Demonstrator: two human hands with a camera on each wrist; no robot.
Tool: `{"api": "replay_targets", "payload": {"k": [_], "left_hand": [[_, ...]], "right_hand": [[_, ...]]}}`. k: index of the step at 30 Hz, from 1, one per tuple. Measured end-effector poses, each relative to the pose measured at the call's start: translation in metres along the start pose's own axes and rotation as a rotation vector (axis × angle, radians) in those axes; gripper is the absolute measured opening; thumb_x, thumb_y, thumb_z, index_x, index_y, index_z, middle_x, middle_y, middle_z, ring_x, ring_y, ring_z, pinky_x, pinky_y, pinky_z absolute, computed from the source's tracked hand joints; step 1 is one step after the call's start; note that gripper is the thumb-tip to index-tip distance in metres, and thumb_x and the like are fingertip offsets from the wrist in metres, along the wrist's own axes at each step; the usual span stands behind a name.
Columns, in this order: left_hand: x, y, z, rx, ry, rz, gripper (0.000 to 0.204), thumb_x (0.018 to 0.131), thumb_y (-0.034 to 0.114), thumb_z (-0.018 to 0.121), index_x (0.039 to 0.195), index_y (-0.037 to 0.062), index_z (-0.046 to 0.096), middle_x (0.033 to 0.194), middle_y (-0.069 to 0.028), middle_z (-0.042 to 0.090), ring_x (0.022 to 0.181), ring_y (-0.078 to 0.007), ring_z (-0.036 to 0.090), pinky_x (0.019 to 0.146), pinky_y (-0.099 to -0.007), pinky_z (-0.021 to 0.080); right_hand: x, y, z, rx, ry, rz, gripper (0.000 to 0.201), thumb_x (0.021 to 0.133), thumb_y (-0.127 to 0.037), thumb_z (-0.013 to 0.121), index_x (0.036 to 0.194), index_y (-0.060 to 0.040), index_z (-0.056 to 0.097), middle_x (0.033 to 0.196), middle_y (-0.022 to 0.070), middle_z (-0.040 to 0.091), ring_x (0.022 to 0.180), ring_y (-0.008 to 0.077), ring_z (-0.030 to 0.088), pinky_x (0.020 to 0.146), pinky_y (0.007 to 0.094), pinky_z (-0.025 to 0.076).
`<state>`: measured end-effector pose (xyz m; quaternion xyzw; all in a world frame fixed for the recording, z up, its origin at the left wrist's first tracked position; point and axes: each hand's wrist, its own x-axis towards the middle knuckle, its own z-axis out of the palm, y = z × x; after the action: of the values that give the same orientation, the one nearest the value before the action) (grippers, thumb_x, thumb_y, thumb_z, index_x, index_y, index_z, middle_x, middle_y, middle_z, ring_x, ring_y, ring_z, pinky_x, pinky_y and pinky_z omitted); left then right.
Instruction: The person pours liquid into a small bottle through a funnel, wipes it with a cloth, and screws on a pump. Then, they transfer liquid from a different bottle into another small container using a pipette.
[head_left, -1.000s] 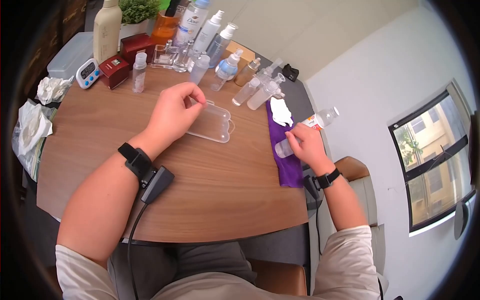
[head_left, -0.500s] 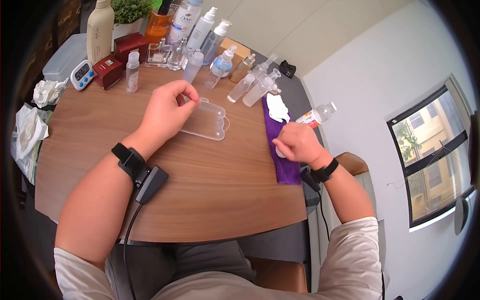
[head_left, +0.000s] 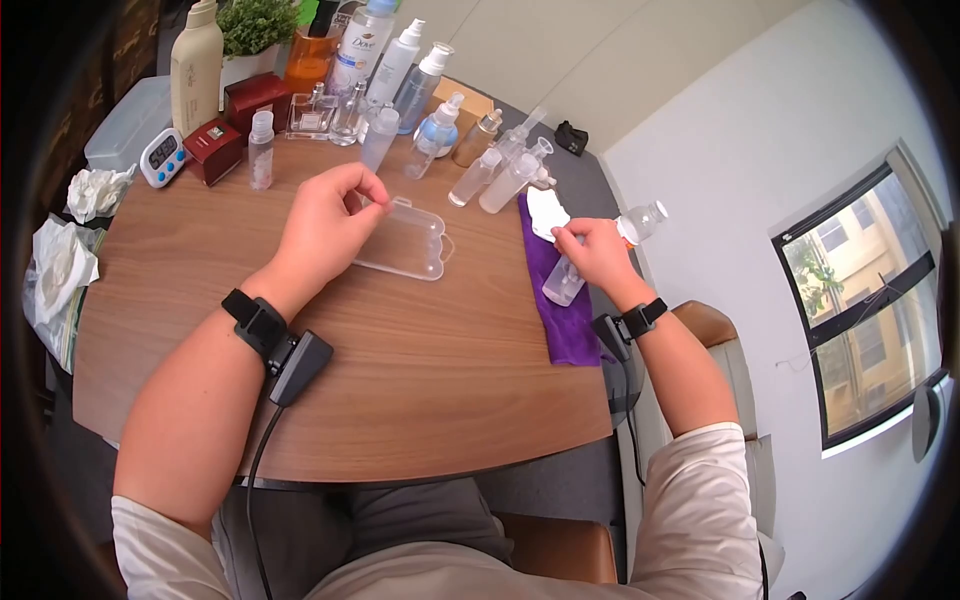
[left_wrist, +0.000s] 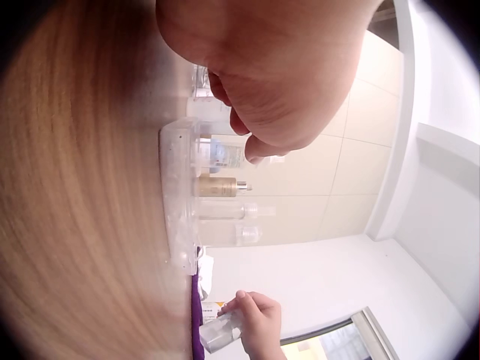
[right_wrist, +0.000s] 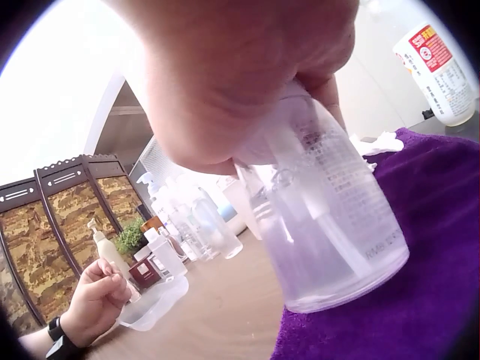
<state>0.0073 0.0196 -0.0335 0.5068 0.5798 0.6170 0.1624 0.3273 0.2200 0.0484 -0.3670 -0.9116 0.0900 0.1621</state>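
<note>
While your right hand (head_left: 598,250) grips the top of a small clear bottle (head_left: 562,283), that bottle hangs tilted below your fingers, its base just above the purple cloth (head_left: 560,310) at the table's (head_left: 420,380) right edge. A dip tube shows inside it; whether liquid is in it, you cannot tell. Your left hand (head_left: 330,225) pinches the far rim of a clear plastic tray (head_left: 405,248), which lies flat on the wood. Beyond it stand spray bottles (head_left: 500,170) in a loose row.
</note>
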Motion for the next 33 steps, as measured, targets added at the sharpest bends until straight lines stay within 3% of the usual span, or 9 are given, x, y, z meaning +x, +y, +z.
{"api": "replay_targets", "payload": {"k": [3, 10, 12, 16, 22, 24, 28, 30, 33], "left_hand": [[0.0, 0.002, 0.0, -0.011, 0.0, -0.008, 0.008, 0.09, 0.005, 0.075, 0.087, 0.0034, 0.067, 0.075, 0.0016, 0.062, 0.068, -0.0065, 0.053, 0.062, -0.0259, 0.044], [0.0, -0.001, 0.0, -0.03, -0.002, 0.018, 0.012, 0.092, 0.006, 0.076, 0.086, 0.0043, 0.065, 0.074, 0.0054, 0.059, 0.068, -0.0035, 0.05, 0.061, -0.0232, 0.041], [-0.001, 0.0, 0.001, -0.032, -0.002, 0.006, 0.012, 0.092, 0.006, 0.076, 0.086, 0.0043, 0.066, 0.074, 0.0054, 0.059, 0.068, -0.0035, 0.05, 0.061, -0.0232, 0.041], [-0.001, 0.002, 0.0, -0.019, -0.001, 0.001, 0.012, 0.091, 0.005, 0.077, 0.086, 0.004, 0.066, 0.074, 0.0052, 0.059, 0.067, -0.0037, 0.05, 0.061, -0.0233, 0.041], [-0.001, 0.004, 0.0, -0.026, 0.002, 0.017, 0.012, 0.091, 0.005, 0.077, 0.086, 0.0033, 0.066, 0.074, 0.0043, 0.06, 0.067, -0.0042, 0.05, 0.061, -0.0236, 0.042], [-0.001, 0.003, 0.0, -0.021, 0.002, 0.021, 0.009, 0.09, 0.004, 0.075, 0.087, 0.0025, 0.067, 0.075, 0.0007, 0.063, 0.067, -0.0071, 0.053, 0.062, -0.0263, 0.044], [-0.001, 0.0, 0.0, -0.027, 0.0, 0.044, 0.006, 0.089, 0.004, 0.074, 0.088, 0.0018, 0.069, 0.077, -0.0027, 0.066, 0.067, -0.01, 0.055, 0.063, -0.0289, 0.047], [-0.002, 0.003, -0.001, -0.018, -0.002, 0.032, 0.006, 0.089, 0.004, 0.074, 0.088, 0.0018, 0.069, 0.077, -0.0027, 0.065, 0.067, -0.01, 0.055, 0.063, -0.0289, 0.047], [-0.002, 0.004, 0.0, -0.016, 0.001, 0.024, 0.008, 0.09, 0.004, 0.075, 0.087, 0.0027, 0.067, 0.075, 0.0009, 0.062, 0.067, -0.0071, 0.052, 0.062, -0.0264, 0.044]], "right_hand": [[0.009, 0.004, 0.003, -0.14, -0.031, 0.074, 0.033, 0.096, -0.027, 0.071, 0.083, 0.0019, 0.078, 0.072, 0.011, 0.076, 0.063, 0.0204, 0.07, 0.063, 0.0339, 0.053], [0.013, 0.002, 0.003, -0.13, -0.083, -0.004, 0.032, 0.095, -0.027, 0.072, 0.081, 0.0013, 0.077, 0.071, 0.0117, 0.074, 0.063, 0.0227, 0.069, 0.062, 0.0362, 0.052], [0.009, 0.002, -0.002, -0.068, -0.104, -0.28, 0.028, 0.092, -0.024, 0.075, 0.079, 0.0, 0.074, 0.07, 0.0169, 0.068, 0.064, 0.037, 0.064, 0.061, 0.042, 0.051], [-0.001, 0.001, -0.005, -0.104, -0.095, -0.477, 0.025, 0.092, -0.02, 0.075, 0.076, -0.001, 0.072, 0.072, 0.0148, 0.068, 0.066, 0.0356, 0.064, 0.06, 0.04, 0.05], [-0.018, 0.014, 0.004, 0.022, 0.12, -0.267, 0.027, 0.093, -0.016, 0.072, 0.073, 0.0016, 0.066, 0.07, 0.0157, 0.064, 0.065, 0.0351, 0.062, 0.061, 0.0407, 0.049], [-0.024, 0.019, 0.006, -0.004, 0.191, -0.16, 0.026, 0.097, -0.015, 0.068, 0.077, 0.0022, 0.07, 0.072, 0.0121, 0.07, 0.064, 0.0229, 0.066, 0.063, 0.0358, 0.049], [-0.038, 0.017, 0.016, -0.113, 0.299, -0.116, 0.027, 0.098, -0.017, 0.07, 0.078, 0.0024, 0.07, 0.071, 0.0121, 0.071, 0.063, 0.0222, 0.066, 0.064, 0.036, 0.05], [-0.044, 0.014, 0.017, -0.069, 0.37, -0.031, 0.026, 0.096, -0.019, 0.071, 0.081, 0.0023, 0.071, 0.072, 0.018, 0.066, 0.065, 0.0326, 0.066, 0.063, 0.0401, 0.05], [-0.048, 0.024, 0.018, 0.042, 0.414, 0.092, 0.032, 0.099, -0.021, 0.069, 0.079, 0.0037, 0.068, 0.072, 0.0172, 0.066, 0.06, 0.0288, 0.066, 0.061, 0.0417, 0.05]]}}
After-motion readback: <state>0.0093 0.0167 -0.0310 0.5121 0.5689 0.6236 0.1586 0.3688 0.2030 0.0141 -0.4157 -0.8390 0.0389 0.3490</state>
